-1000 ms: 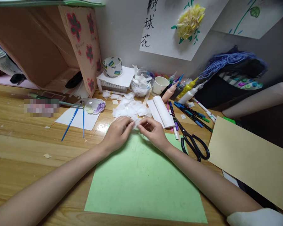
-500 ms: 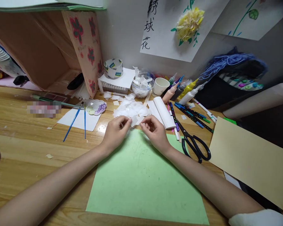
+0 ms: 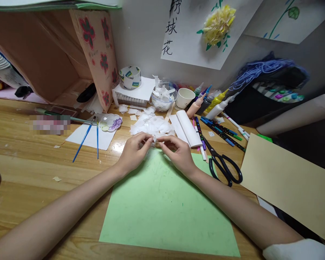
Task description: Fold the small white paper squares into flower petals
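Note:
My left hand (image 3: 135, 150) pinches a small piece of white paper (image 3: 154, 139) between thumb and fingertips. From the other side my right hand (image 3: 178, 153) closes its thumb and index finger on the same piece, so the fingertips of both hands almost meet. Much of the piece is hidden by the fingers, and it looks bunched up. Just behind the hands lies a heap of torn white paper (image 3: 151, 124). Beneath the wrists a green sheet (image 3: 168, 209) is spread flat on the wooden table (image 3: 43, 202).
Black-handled scissors (image 3: 223, 166) and a rolled white sheet (image 3: 189, 128) lie to the right. Farther back stand a paper cup (image 3: 185, 98), a bowl of paper scraps (image 3: 164, 99) and several paint bottles (image 3: 196, 105). Two paintbrushes (image 3: 82, 142) rest at left.
My right hand's fingertips have come in to meet the left's at the paper piece. That piece showed flat before and now looks gathered between the fingers.

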A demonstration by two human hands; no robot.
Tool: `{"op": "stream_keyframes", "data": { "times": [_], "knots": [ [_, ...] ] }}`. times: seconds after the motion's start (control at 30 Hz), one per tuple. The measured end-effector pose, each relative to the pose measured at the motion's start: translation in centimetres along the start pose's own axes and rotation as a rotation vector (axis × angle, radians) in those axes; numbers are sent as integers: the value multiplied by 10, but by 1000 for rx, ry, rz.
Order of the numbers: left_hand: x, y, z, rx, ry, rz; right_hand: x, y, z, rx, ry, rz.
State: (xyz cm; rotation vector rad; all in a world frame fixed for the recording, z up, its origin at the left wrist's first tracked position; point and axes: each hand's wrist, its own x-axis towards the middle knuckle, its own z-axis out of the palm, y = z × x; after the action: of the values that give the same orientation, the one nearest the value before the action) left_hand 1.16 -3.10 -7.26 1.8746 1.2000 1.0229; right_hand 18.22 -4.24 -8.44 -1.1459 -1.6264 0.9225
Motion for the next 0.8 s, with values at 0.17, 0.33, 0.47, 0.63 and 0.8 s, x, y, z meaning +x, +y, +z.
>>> {"op": "stream_keyframes", "data": {
  "times": [0.17,0.33,0.47,0.63,0.8],
  "knots": [
    [0,2,-1,-14,-9,-11,0,1,0,48,13,28],
    [0,2,0,1,-12,21,1,4,0,96,34,66],
    [0,1,2,7,3,43,1,5,0,119,38,67],
    [0,2,1,13,-4,33,1,4,0,117,38,72],
    [1,2,1,23,-2,35,2,3,0,106,49,63]
  ]
}}
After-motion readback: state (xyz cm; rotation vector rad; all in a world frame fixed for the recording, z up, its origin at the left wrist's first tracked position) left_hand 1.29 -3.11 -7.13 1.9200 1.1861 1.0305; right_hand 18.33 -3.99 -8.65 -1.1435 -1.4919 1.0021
